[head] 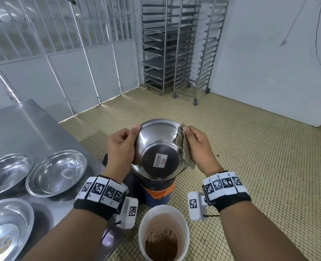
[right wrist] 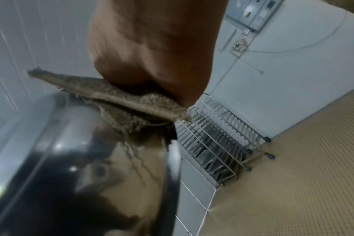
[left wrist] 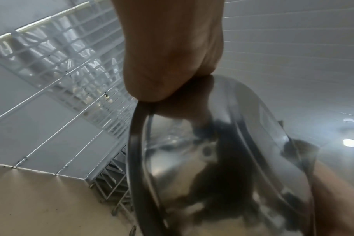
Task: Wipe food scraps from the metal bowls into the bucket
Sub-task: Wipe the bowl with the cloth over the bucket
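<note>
I hold a metal bowl (head: pixel 159 147) up in front of me with its underside and a price sticker facing me. My left hand (head: pixel 123 146) grips its left rim, thumb on the outside. My right hand (head: pixel 197 146) pinches a beige cloth (head: pixel 184 147) against the right rim. The wrist views show the bowl (left wrist: pixel 222 159) under my left thumb and the frayed cloth (right wrist: pixel 119 103) folded over the bowl's edge (right wrist: pixel 91 159). A white bucket (head: pixel 163 234) with brown scraps at its bottom stands on the floor below, nearer to me than the bowl.
Three more metal bowls (head: pixel 57 172) (head: pixel 7 173) (head: pixel 7 227) lie on the steel table (head: pixel 24 125) at my left. A dark container with an orange band (head: pixel 155 191) stands under the held bowl. Wheeled tray racks (head: pixel 174 44) stand at the far wall on the tiled floor.
</note>
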Action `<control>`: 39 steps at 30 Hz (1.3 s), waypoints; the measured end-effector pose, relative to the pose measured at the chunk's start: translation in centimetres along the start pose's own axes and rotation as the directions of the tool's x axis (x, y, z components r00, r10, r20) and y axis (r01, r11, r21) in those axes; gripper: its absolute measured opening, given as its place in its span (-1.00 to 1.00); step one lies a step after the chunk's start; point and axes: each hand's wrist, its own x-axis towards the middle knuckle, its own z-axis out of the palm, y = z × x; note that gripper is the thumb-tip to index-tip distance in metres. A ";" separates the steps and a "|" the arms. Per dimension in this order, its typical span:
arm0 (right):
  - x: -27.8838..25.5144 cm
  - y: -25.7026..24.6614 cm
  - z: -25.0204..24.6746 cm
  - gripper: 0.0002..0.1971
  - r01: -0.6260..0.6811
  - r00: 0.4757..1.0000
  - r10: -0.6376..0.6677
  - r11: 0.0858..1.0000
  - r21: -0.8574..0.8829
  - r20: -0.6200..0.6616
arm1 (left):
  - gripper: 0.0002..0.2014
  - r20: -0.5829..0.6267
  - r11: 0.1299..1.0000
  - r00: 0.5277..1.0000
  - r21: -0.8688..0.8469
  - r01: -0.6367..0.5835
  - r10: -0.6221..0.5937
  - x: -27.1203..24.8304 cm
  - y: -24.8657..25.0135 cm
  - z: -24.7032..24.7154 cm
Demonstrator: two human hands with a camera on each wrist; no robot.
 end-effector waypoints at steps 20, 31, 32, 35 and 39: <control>-0.8 0.4 0.3 -0.72 0.072 0.995 -0.079 0.992 -0.104 -0.059 | -0.43 0.117 0.994 0.993 0.100 -0.038 0.026 0.8 1.4 0.4; 0.6 -2.0 0.0 -0.78 0.186 0.982 -0.164 0.902 -0.390 0.090 | -0.49 0.137 0.986 0.989 0.153 -0.069 0.048 -0.2 1.0 1.0; 0.2 -1.3 -0.1 -0.77 0.135 0.991 -0.132 0.947 -0.291 0.031 | -0.49 0.098 0.993 0.995 0.116 -0.034 0.022 0.1 0.9 0.6; -1.2 1.0 0.0 -0.67 -0.010 0.997 0.002 0.994 -0.108 -0.071 | -0.46 -0.009 0.999 1.000 0.029 0.024 -0.024 0.6 0.7 -0.3; -0.6 0.3 0.6 -0.68 0.038 0.989 -0.056 0.990 -0.138 -0.133 | -0.43 0.024 0.995 0.998 0.079 -0.056 0.054 -0.3 1.2 0.4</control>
